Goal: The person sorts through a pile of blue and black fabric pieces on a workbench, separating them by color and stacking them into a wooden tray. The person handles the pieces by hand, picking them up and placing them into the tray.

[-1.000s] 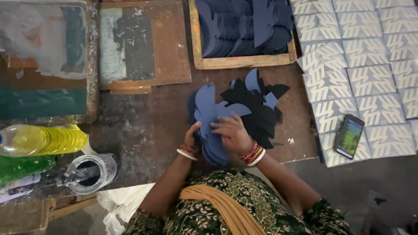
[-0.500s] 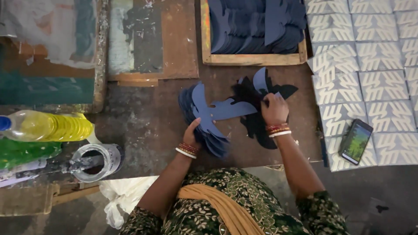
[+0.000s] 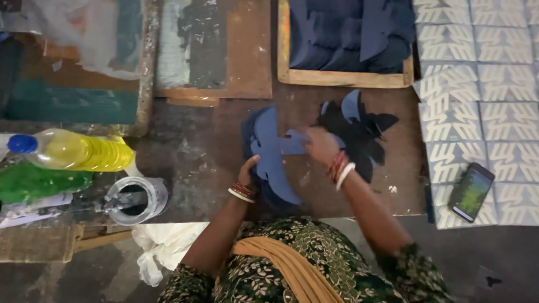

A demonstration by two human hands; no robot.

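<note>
A stack of blue bird-shaped cutouts (image 3: 269, 151) lies on the brown worktable in front of me. My left hand (image 3: 247, 175) holds the stack at its lower left edge, fingers curled on it. My right hand (image 3: 321, 147) pinches the right wing of the top blue cutout, lying across the gap between the stack and a pile of darker cutouts (image 3: 362, 140) just to its right. One lighter blue piece (image 3: 351, 105) sticks up from that dark pile.
A wooden tray (image 3: 342, 78) of dark blue cutouts sits at the back. Pale patterned sheets (image 3: 477, 73) cover the right side, with a phone (image 3: 471, 192) on them. At left are a yellow-liquid bottle (image 3: 78, 151), a green bottle (image 3: 39, 182), a metal tin (image 3: 137, 197) and framed screens (image 3: 143, 84).
My right hand went out to the dark pile on the right and has come back left to the top blue cutout. My left hand stays on the stack.
</note>
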